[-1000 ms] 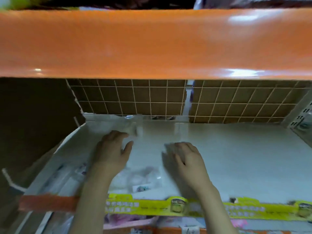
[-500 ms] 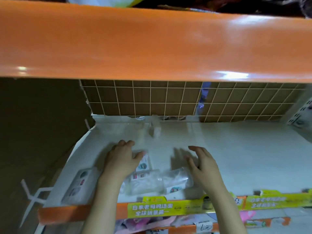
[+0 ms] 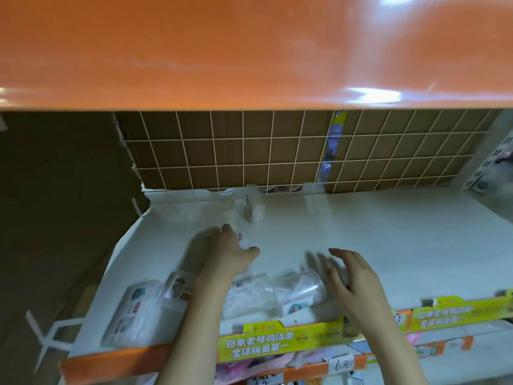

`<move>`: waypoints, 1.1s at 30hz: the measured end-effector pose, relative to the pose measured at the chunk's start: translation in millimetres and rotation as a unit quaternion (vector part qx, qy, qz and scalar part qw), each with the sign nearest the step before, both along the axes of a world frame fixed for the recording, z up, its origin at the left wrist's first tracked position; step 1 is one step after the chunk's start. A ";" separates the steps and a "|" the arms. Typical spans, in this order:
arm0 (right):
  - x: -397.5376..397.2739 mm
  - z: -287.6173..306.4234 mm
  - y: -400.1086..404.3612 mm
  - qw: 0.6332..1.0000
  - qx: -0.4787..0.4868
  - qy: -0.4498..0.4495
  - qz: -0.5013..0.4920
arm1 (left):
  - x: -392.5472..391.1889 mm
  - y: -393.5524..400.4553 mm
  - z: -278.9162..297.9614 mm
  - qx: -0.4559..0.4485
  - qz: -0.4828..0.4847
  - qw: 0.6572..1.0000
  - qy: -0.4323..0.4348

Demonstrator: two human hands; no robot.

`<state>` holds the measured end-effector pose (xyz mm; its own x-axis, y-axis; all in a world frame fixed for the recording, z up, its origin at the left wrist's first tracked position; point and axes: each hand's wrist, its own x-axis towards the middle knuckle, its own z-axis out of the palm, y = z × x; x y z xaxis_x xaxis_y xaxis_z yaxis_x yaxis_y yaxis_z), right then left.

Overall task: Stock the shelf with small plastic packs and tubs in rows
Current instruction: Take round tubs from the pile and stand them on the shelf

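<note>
1. White shelf (image 3: 388,245), centre frame; clear plastic packs (image 3: 266,295) lie in a row along its lower-left front edge.
2. I see the left hand (image 3: 227,254) over a small pack (image 3: 243,240), thumb apparently curled on it; blurred.
3. Right hand (image 3: 352,276) hovers with spread fingers, holding nothing, beside the rightmost pack.

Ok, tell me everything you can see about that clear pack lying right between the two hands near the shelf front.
The clear pack looks like thin transparent plastic with pale, whitish contents and a small colourful label near its front. It lies on its side on the white shelf, just behind the yellow price strip. The right hand, fingers spread, is at its right end; contact is too blurred to confirm. Another pack adjoins its left side.
</note>
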<state>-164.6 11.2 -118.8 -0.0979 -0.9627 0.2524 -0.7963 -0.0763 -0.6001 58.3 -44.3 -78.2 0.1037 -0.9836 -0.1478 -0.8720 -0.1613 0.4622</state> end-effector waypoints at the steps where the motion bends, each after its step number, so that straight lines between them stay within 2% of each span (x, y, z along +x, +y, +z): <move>1: -1.3 -0.5 -0.6 1.000 -0.002 -0.001 -0.001 | 0.6 -2.2 0.0 -0.008 0.013 0.999 0.029; 9: 17.1 18.9 -30.5 0.999 -0.005 0.011 0.053 | 29.8 1.0 5.2 -0.121 0.045 0.985 0.114; 15: 72.6 31.8 -102.2 0.987 0.016 0.102 0.125 | 49.1 9.3 5.3 -0.170 0.068 0.974 0.135; 19: 97.8 18.7 -145.9 0.978 0.064 0.158 0.120 | 53.0 14.4 5.9 -0.192 0.076 0.970 0.129; 23: 113.6 11.8 -166.4 0.979 0.135 0.137 0.059 | 49.8 17.5 4.8 -0.197 0.081 0.968 0.134; 27: 121.5 11.6 -176.2 0.971 0.165 0.169 0.036 | 42.0 17.7 2.6 -0.196 0.071 0.968 0.139; 33: 86.0 24.8 -160.7 0.987 0.119 0.099 0.045 | 23.6 8.4 6.8 -0.211 0.055 0.967 0.131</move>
